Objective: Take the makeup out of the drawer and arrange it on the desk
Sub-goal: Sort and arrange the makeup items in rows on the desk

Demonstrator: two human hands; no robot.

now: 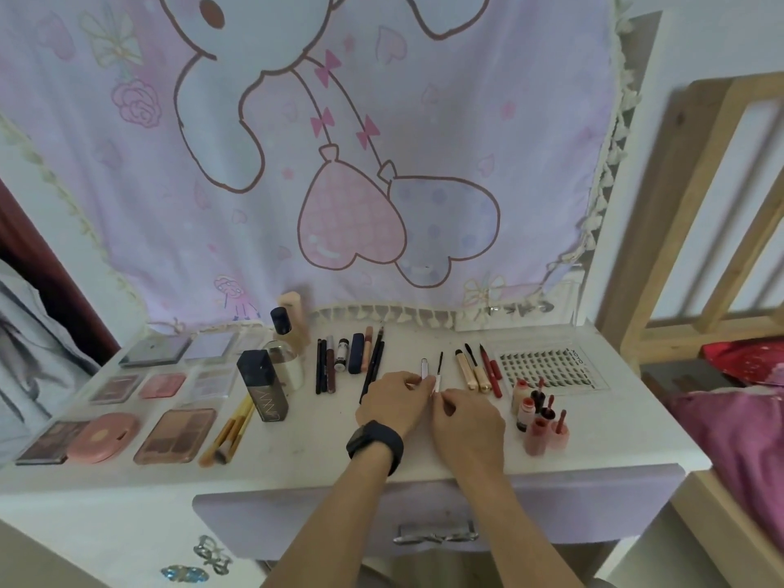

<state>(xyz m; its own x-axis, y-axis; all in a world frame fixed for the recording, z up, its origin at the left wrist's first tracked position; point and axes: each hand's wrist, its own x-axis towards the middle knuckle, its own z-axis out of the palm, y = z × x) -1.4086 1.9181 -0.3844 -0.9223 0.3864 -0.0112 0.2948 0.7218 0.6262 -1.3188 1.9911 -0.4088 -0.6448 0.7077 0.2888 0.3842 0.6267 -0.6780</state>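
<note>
Both hands meet at the middle of the white desk point(297, 460). My left hand point(392, 401), with a black watch on the wrist, pinches a small white tube point(424, 369) that sticks up past the fingers. Touching it on the right, my right hand point(466, 422) holds the lower end of a thin white wand with a dark tip point(439, 369). The lilac drawer front point(339, 524) with its metal handle point(435, 536) juts out below my forearms; its inside is hidden.
Several palettes and compacts point(174, 435) fill the left side, then brushes point(231, 430), a dark bottle point(263, 386) and a row of pencils point(326, 367). Concealer sticks point(475, 371), a lash tray point(547, 367) and lip tints point(541, 422) stand right. A bed point(742, 439) adjoins.
</note>
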